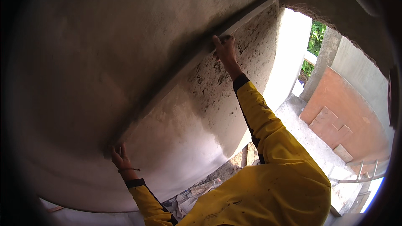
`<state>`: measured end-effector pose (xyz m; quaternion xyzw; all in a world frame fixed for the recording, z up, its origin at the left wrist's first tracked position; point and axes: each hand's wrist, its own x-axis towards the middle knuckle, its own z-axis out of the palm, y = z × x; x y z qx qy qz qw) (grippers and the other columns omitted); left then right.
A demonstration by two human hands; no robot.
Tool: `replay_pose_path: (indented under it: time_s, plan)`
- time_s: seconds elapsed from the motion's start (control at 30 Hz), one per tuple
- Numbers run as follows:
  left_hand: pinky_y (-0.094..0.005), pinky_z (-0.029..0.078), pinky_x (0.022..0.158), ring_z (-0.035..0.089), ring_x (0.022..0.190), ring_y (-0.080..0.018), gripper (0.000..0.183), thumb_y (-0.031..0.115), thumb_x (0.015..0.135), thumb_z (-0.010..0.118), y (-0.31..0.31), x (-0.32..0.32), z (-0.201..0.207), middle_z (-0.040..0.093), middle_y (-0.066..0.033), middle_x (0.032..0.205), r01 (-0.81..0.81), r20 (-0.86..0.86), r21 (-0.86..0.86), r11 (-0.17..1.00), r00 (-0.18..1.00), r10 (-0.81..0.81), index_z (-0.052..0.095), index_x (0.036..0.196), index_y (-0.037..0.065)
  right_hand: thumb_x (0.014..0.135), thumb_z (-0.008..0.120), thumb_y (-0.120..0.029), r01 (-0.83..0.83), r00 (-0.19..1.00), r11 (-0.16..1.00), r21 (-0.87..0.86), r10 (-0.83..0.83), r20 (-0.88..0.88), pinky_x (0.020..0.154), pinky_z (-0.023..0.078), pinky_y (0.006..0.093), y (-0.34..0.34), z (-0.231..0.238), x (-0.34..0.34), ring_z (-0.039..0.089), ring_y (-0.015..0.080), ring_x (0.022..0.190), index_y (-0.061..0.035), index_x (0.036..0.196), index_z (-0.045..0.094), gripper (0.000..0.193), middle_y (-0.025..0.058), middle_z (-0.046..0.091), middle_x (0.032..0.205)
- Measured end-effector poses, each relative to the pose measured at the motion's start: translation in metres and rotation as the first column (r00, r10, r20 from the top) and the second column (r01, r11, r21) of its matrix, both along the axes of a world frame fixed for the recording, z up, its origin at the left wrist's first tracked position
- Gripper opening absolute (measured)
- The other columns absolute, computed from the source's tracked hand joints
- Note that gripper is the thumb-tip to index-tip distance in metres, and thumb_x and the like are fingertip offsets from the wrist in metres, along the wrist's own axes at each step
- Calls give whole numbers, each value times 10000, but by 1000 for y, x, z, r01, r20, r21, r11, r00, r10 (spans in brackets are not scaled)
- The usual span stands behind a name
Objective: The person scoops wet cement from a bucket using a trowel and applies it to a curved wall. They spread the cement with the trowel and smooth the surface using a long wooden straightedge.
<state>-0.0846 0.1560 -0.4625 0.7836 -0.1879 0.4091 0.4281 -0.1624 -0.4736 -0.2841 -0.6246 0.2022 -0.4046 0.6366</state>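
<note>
A long straightedge (251,11) runs slantwise across a plastered wall (96,58), from the upper right down to the lower left. My right hand (226,52) grips its near edge above the middle, thumb pointing up along it. At the lower left end, my left hand (119,155) has its fingers curled around the bar, partly in shadow. Under the bar, rough wet mortar (215,79) with pits and lumps covers the upper right. A smoother, damp patch (167,121) lies beside it, nearer my left hand.
Bright daylight enters through an opening with green leaves (316,37) at right. Beyond it, reddish-brown boards (343,113) lean on a wall, with a ladder-like frame (364,175) nearby. Crumpled sheets and debris (194,194) lie at the wall's foot.
</note>
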Motion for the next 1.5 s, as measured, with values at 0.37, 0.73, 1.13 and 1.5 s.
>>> replay_pose_path:
  time_s: [0.37, 0.73, 1.13, 1.5]
  plan:
    - [-407, 601, 933, 710, 1065, -317, 572, 160, 949, 772, -30, -30, 35, 653, -265, 1257, -105, -6, 209, 972, 994, 109, 499, 1386, -88, 988, 662, -434, 4, 999, 1000, 19, -5, 33, 583, 565, 362, 1, -6, 2, 698, 267, 662, 64, 1404, 278, 754, 243, 673, 1047]
    - [-457, 480, 1089, 602, 1274, -410, 520, 260, 1053, 613, 44, 28, 7, 594, -290, 1384, -242, -12, 387, 890, 964, 267, 489, 1443, -60, 993, 631, -469, 260, 947, 903, -341, -308, -92, 688, 526, 481, 21, 35, -9, 701, 362, 726, -19, 1361, 288, 675, 176, 679, 817]
    - [-472, 469, 1078, 571, 1271, -440, 478, 269, 1069, 569, 6, 28, 53, 575, -318, 1368, -316, 116, 395, 862, 949, 294, 523, 1367, -101, 968, 666, -370, 285, 958, 947, -150, -287, 7, 769, 534, 501, 15, 29, 10, 706, 402, 861, -14, 1387, 219, 709, 231, 685, 957]
    - [-475, 519, 963, 636, 1099, -439, 460, 308, 1036, 587, 17, 19, 53, 634, -303, 1208, -357, 34, 471, 807, 921, 387, 560, 1263, -91, 926, 681, -287, 372, 928, 916, -149, -367, 60, 820, 551, 504, 27, 76, 14, 718, 378, 959, -129, 1637, -24, 1013, 229, 576, 1401]
